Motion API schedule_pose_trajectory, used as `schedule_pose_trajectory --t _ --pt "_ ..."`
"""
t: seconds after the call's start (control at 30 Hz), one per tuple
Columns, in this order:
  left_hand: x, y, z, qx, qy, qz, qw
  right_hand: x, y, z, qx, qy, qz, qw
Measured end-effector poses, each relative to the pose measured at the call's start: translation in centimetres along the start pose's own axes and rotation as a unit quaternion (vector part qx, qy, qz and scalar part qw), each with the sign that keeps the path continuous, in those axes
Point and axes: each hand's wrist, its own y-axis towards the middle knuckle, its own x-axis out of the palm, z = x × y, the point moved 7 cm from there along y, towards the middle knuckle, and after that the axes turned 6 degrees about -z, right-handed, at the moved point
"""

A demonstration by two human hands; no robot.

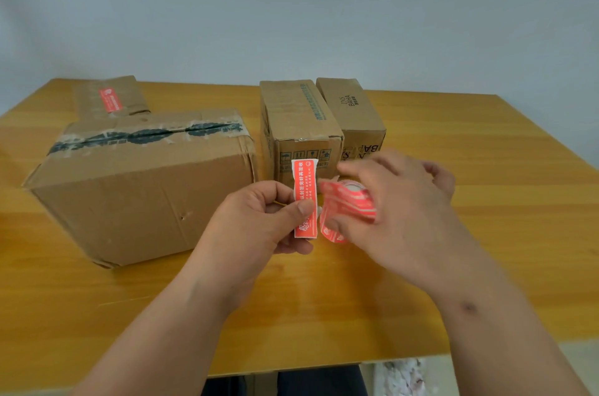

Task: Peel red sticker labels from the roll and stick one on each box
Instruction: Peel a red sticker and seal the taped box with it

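label in left hand, roll in right

label (305, 198) stands upright in the left hand (259, 220), pinched between thumb and curled fingers about its middle, red face toward the camera, with a white strip of backing showing at its top edge. the roll (348, 209) sits just right of the label, held in the right hand (398, 211); that hand is blurred, its fingers wrapped over the roll from above and the right, and a loose red end of the roll hangs at the roll's lower left. label and roll are close together but whether they touch cannot be told.

taking the big box (142, 181) as landmark: it lies on the worktop (486, 201) left of both hands, dark printed tape along its top seam, with no red label visible on the sides shown. behind it, at its far left, a flat box (110, 97) carries a red label (111, 99) on its top. to its right, almost touching, stands the tall box (299, 123), directly behind the held label. right of that again, side by side with it, is the printed box (351, 113), marked with black lettering. both hands hover above the worktop, in front of these two boxes.
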Motion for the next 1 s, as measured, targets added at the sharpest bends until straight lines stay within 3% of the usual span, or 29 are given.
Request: schedule_pose_trajectory --t 0.13,0.23,0.33,0.63,0.7,0.83,0.93,1.0 --pt "0.3 -0.2 0.3 0.002 -0.002 -0.011 1.0 -1.0 0.1 -0.3 0.018 0.01 0.077 0.997" --pt "0.3 -0.4 0.6 0.005 0.005 -0.017 1.0 -1.9 -0.3 -0.5 0.014 0.088 0.108 0.99" --pt "0.5 -0.5 0.9 0.009 0.032 -0.03 0.999 -2.0 -0.3 -0.9 0.013 0.193 0.087 0.977" --pt "1.0 -1.4 1.4 0.003 0.093 -0.051 0.994 -2.0 -0.5 -0.9 0.057 0.294 0.02 0.954" --pt "0.5 -1.5 1.8 0.038 0.138 0.002 0.99 -1.8 -0.7 -0.7 0.068 0.312 0.016 0.948" --pt "-0.2 -2.6 3.8 0.154 0.258 0.145 0.943 -1.5 -0.8 -0.7 0.076 0.33 0.014 0.941" --pt "0.3 -3.5 5.1 0.246 0.294 0.18 0.906 -1.3 -0.9 -0.8 0.079 0.353 0.015 0.932" --pt "0.8 -3.7 5.4 0.275 0.3 0.16 0.899 -1.4 -1.1 -0.8 0.078 0.364 0.018 0.928"
